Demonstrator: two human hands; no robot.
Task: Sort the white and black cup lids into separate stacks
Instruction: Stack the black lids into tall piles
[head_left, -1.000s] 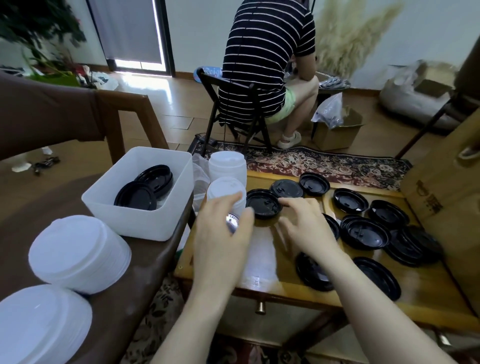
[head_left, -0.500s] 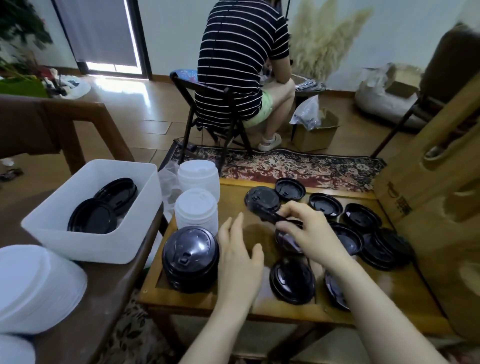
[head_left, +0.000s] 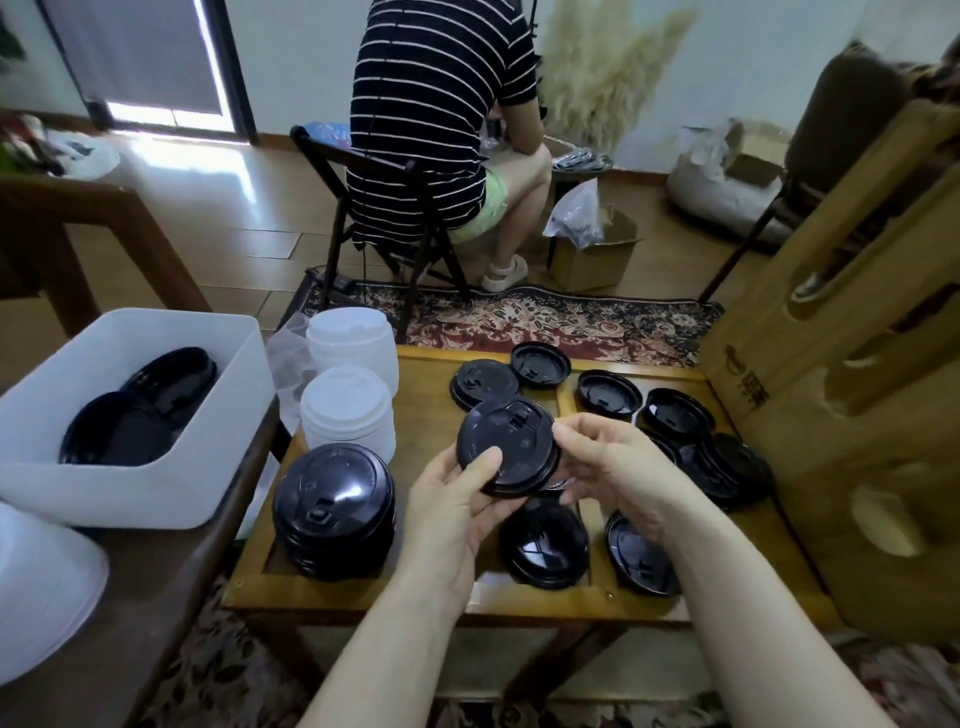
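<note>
Gripping one black lid (head_left: 506, 449) above the counter (head_left: 426, 410), both hands' fingers pinch its rim, likely readying it for the black stack (head_left: 334, 512) at left, beside white stacks (head_left: 347, 413).

So my room: white walls (head_left: 291, 57), wood plank floor (head_left: 218, 218) with daylight glaring off it from the door (head_left: 140, 57) far left. Someone in a striped shirt (head_left: 436, 104) sits on a dark folding chair (head_left: 384, 218), back to me. Patterned rug (head_left: 545, 322) under it, pampas grass (head_left: 602, 57) behind, cardboard box (head_left: 592, 254) beside.
</note>
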